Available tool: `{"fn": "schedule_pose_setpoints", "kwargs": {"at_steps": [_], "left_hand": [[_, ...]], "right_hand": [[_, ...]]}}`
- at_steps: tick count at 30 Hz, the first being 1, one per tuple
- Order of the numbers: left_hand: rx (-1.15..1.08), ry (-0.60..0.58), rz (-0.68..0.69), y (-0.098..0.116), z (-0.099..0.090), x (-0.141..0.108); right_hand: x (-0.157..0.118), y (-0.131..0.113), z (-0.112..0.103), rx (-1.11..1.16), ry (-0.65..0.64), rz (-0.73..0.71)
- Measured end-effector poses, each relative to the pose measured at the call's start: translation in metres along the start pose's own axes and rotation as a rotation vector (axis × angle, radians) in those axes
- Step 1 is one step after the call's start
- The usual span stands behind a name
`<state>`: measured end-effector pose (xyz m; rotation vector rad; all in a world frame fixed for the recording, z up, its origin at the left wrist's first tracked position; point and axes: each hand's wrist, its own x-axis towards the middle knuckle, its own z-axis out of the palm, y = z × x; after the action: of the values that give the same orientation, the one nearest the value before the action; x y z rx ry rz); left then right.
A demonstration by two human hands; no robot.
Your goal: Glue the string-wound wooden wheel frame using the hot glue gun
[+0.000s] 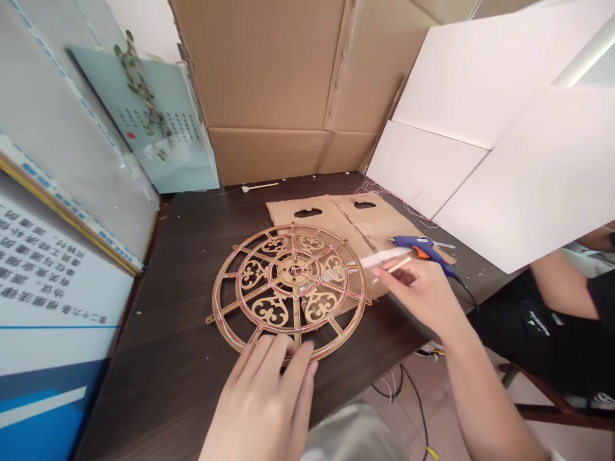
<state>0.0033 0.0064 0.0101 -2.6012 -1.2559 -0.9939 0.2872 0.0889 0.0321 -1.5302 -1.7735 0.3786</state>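
Note:
A round openwork wheel frame [296, 325], gold-brown with spokes and scroll ornaments, lies on the dark table. Thin reddish wire runs along its rings and gathers near the hub. My left hand [271, 378] grips the near rim with bent fingers; the thumb side is partly hidden. At the wheel's right, my right hand [413, 285] pinches a thin pale wooden stick [400, 264] between thumb and fingers, clear of the rim. Just beyond that hand a blue glue gun [417, 243] with an orange trigger rests on the cardboard sheet [312, 218].
Tall cardboard [269, 77] stands at the back, white panels [446, 83] at the right. A small white-tipped stick [259, 187] lies on the table [163, 307]. Loose wire is near the panels. Another person [538, 326] sits at the right. The glue gun's cord [465, 287] hangs over the edge.

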Motion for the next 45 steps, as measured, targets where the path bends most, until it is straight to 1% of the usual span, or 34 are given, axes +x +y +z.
{"fn": "schedule_pose_setpoints", "kwargs": {"at_steps": [2,3,5,7,9,12,15,18,26,35,45], "left_hand": [[0.004,0.000,-0.009,0.000,0.000,0.000],[0.006,0.002,-0.015,0.001,0.000,0.000],[0.004,-0.003,-0.018,0.001,0.000,0.000],[0.000,-0.012,-0.015,0.001,0.000,-0.001],[0.007,-0.015,-0.014,0.001,0.000,-0.001],[0.029,-0.017,-0.009,0.002,0.000,-0.002],[0.027,-0.010,-0.012,0.002,0.000,-0.002],[0.006,-0.006,-0.028,0.003,0.000,-0.001],[-0.001,-0.016,-0.045,0.005,0.000,-0.001],[-0.001,-0.030,-0.068,0.006,-0.002,0.000],[-0.005,-0.039,-0.062,0.007,-0.002,0.001]], "right_hand": [[-0.004,-0.010,0.001,0.056,0.025,-0.019],[-0.006,-0.017,0.002,0.118,0.014,-0.034],[-0.010,-0.032,0.007,0.266,-0.084,-0.074],[-0.013,-0.047,0.015,0.357,-0.231,-0.109],[-0.014,-0.057,0.023,0.357,-0.324,-0.154],[-0.013,-0.065,0.032,0.290,-0.373,-0.225],[-0.011,-0.066,0.037,0.255,-0.376,-0.258],[-0.011,-0.065,0.037,0.254,-0.394,-0.261],[-0.012,-0.066,0.037,0.358,-0.464,-0.215],[-0.012,-0.066,0.038,0.351,-0.453,-0.236],[-0.013,-0.064,0.039,0.384,-0.480,-0.224]]}}
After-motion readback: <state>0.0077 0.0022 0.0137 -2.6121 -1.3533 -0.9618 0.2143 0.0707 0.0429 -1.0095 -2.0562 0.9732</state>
